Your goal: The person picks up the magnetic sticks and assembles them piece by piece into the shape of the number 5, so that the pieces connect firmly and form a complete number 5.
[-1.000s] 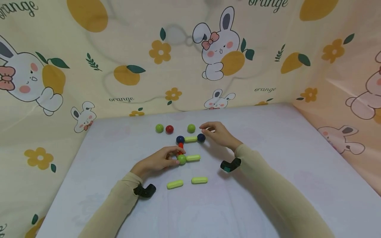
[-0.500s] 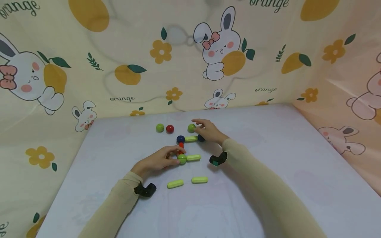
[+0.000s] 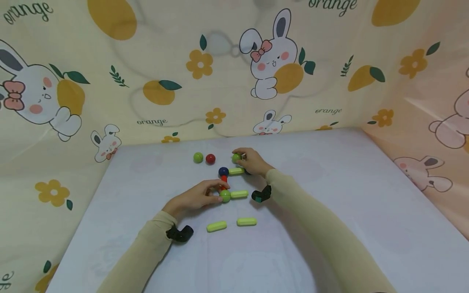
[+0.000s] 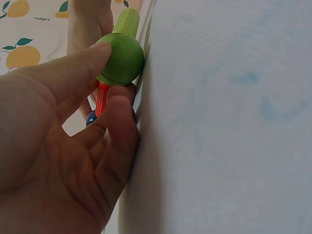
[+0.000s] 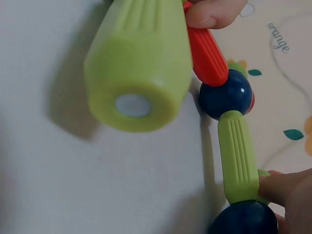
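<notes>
On the flat white table [image 3: 329, 183], the left hand [image 3: 194, 196] pinches the glossy green corner ball [image 4: 124, 58] of a rod-and-ball assembly [image 3: 239, 194]. Beyond its far rod [image 3: 236, 171], the right hand [image 3: 255, 162] pinches a separate glossy green ball [image 3: 235, 158]. Two loose lime rods [image 3: 217, 226] lie nearer.

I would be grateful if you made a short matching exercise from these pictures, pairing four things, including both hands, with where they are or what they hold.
1. Left hand
2. Right hand
3. Red ball
4. Red rod

A. Beside the leftmost green ball
B. Between a navy ball and the joined green ball
C. Pinching the rightmost green ball
D. Holding the joined green ball

Pairs: 1-D, 2-C, 3-A, 4-B.
</notes>
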`<action>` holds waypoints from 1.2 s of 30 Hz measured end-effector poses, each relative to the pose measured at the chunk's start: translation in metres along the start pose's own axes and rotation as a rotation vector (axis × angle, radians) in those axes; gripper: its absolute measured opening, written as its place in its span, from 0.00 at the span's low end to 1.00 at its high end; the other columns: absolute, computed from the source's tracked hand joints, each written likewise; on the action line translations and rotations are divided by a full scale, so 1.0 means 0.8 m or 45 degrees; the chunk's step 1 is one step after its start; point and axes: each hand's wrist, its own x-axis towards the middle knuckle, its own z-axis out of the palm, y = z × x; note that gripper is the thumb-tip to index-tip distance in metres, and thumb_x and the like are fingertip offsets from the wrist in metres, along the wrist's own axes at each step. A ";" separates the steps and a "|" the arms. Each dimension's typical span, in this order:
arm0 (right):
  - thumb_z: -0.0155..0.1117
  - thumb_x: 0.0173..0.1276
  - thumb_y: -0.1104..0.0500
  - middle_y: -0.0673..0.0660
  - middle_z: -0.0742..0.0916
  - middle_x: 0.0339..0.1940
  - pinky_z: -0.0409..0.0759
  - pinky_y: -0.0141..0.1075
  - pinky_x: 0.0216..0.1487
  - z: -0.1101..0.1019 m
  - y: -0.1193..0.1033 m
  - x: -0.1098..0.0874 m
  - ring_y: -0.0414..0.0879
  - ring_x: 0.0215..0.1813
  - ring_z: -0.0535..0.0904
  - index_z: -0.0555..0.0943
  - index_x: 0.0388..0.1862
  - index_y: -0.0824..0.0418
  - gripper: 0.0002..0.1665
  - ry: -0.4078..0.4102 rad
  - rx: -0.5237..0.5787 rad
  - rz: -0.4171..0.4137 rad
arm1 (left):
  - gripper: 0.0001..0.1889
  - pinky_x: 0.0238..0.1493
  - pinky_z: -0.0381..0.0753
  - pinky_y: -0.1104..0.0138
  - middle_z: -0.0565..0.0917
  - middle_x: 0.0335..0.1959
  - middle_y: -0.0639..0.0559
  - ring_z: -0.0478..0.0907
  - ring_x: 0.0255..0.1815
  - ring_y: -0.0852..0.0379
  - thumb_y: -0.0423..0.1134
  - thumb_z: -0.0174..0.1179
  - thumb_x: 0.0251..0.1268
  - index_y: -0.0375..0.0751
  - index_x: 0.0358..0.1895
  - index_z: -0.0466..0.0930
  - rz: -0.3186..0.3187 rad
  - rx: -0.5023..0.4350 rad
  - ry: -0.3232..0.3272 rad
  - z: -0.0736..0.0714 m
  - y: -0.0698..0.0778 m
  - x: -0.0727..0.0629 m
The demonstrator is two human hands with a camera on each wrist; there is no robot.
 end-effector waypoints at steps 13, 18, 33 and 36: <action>0.61 0.72 0.65 0.62 0.81 0.65 0.78 0.45 0.60 -0.006 0.001 -0.002 0.55 0.59 0.77 0.77 0.67 0.61 0.24 0.039 0.036 -0.012 | 0.20 0.32 0.70 0.71 0.79 0.55 0.44 0.69 0.30 0.56 0.36 0.61 0.72 0.45 0.65 0.75 0.001 -0.012 -0.005 0.002 -0.001 0.001; 0.60 0.73 0.65 0.62 0.81 0.65 0.79 0.47 0.61 -0.015 0.001 -0.009 0.57 0.62 0.77 0.76 0.67 0.63 0.24 0.053 0.038 -0.064 | 0.20 0.34 0.70 0.70 0.79 0.55 0.44 0.70 0.31 0.55 0.36 0.61 0.72 0.45 0.65 0.75 0.012 -0.005 -0.004 0.002 -0.002 0.001; 0.62 0.73 0.65 0.62 0.84 0.63 0.79 0.50 0.61 -0.025 -0.003 -0.029 0.58 0.60 0.79 0.77 0.65 0.65 0.23 0.112 0.049 -0.176 | 0.20 0.33 0.69 0.69 0.78 0.56 0.43 0.69 0.28 0.56 0.36 0.60 0.72 0.46 0.65 0.75 -0.015 -0.016 -0.009 -0.002 0.001 0.000; 0.62 0.73 0.65 0.62 0.84 0.63 0.80 0.50 0.61 -0.026 -0.004 -0.036 0.59 0.60 0.80 0.77 0.65 0.65 0.22 0.124 0.034 -0.200 | 0.20 0.34 0.69 0.68 0.78 0.56 0.44 0.69 0.29 0.56 0.37 0.61 0.72 0.47 0.65 0.75 -0.022 -0.012 -0.007 -0.001 0.002 0.000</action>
